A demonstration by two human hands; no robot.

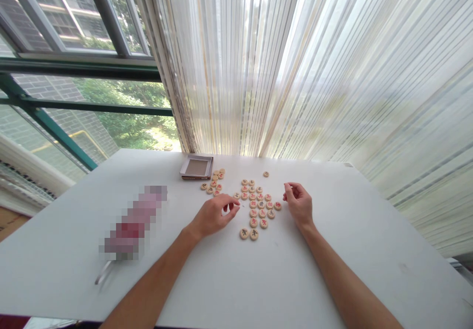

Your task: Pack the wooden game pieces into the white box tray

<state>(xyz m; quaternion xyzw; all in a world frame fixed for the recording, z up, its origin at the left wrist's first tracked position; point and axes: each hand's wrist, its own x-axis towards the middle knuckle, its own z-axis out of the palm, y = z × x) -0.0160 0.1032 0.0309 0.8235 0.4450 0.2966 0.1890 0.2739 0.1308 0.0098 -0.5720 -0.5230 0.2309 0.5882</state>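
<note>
Round wooden xiangqi pieces [261, 197] with red and black characters lie in short rows on the white table, in front of and between my hands. Held low over the table at the left of these rows is my left hand [216, 214]. Its thumb and index finger are bent toward each other with a small gap, and a xiangqi piece [237, 196] lies just beyond the fingertips. My right hand [298, 203] rests at the right of the rows with its fingers curled in, beside a red-marked piece [278, 206]. No piece shows in either hand.
A shallow open box [197, 167] stands at the table's far side, with several loose pieces [216, 177] beside it. One piece [266, 174] lies apart at the back. A blurred pinkish object [133, 223] lies on the left. A string curtain [236, 73] hangs behind the white table [229, 289].
</note>
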